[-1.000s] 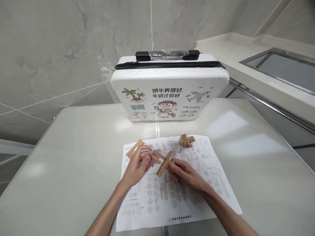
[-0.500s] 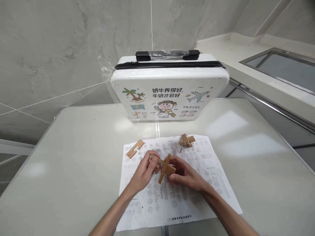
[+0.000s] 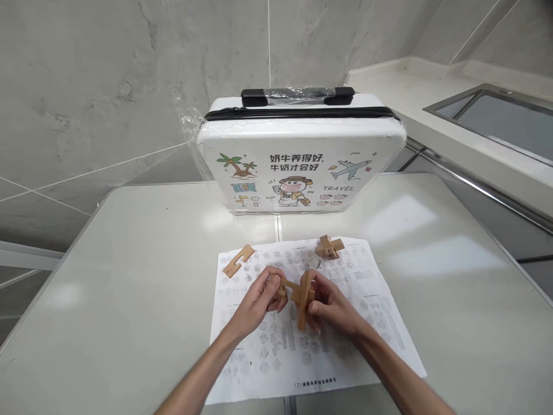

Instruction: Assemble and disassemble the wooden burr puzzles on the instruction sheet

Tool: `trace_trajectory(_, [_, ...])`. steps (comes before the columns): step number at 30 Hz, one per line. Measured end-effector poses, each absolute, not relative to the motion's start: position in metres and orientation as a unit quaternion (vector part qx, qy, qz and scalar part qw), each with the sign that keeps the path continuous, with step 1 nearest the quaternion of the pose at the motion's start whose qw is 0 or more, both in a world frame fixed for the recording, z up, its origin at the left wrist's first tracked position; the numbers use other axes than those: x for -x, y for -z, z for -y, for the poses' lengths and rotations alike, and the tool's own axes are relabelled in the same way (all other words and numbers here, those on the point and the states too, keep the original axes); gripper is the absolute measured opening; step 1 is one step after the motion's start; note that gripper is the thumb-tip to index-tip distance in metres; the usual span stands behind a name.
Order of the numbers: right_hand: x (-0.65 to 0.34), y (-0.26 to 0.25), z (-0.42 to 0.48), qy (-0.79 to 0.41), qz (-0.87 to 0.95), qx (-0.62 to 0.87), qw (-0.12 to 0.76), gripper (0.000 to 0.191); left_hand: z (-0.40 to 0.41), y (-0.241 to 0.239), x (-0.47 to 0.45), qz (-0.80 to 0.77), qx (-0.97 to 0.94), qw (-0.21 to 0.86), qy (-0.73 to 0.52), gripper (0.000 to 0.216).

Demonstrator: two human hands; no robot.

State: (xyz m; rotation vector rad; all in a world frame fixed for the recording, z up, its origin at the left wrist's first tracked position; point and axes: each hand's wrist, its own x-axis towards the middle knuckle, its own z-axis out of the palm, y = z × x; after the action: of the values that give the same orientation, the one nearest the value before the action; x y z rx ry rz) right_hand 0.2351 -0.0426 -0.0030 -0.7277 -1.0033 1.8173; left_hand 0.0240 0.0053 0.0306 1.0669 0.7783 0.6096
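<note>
Both hands are clenched on one thing: the left hand [image 3: 259,300] pinches the end of the level bar and the right hand [image 3: 332,305] grasps the upright bar of the wooden cross [image 3: 301,294], held just above the middle of the instruction sheet [image 3: 345,346]. By my reading the build is partway: 2 slotted bars are meshed, 1 flat slotted piece [image 3: 238,260] lies untouched at the sheet's far-left corner, and a small wooden knot [image 3: 329,246] sits near its far-right corner; whether that belongs here I cannot tell. For room, the tabletop [image 3: 129,276] runs wide left and right of the sheet, the printed case [image 3: 302,161] stands beyond its far edge, well apart from the hands, and the table's near edge is outside my feed.
</note>
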Motion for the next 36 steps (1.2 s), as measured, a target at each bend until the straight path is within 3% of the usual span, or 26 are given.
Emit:
trace_trajectory(11, [-0.240,0.008,0.046,-0.777,0.377,0.284,0.416,0.053,-0.006,-0.032,-0.025,-0.357,-0.473,0.755,-0.280,0.042])
trace_trajectory(22, [-0.240,0.007,0.044,-0.765,0.354,0.296,0.450,0.042,-0.008,-0.024,-0.023,-0.367,-0.478,0.735,-0.311,0.038])
trace_trajectory(27, [-0.240,0.003,0.044,-0.667,0.391,0.413,0.481,0.034,-0.009,-0.024,-0.024,-0.454,-0.529,0.612,-0.375,0.035])
trace_trajectory(32, [-0.230,0.002,0.043,-0.509,0.493,0.534,0.461,0.026,-0.007,-0.019,-0.024,-0.540,-0.619,0.470,-0.323,0.029])
trace_trajectory(36, [-0.223,0.006,0.044,-0.410,0.551,0.584,0.433,0.039,-0.004,-0.010,-0.023,-0.545,-0.704,0.347,-0.294,0.024])
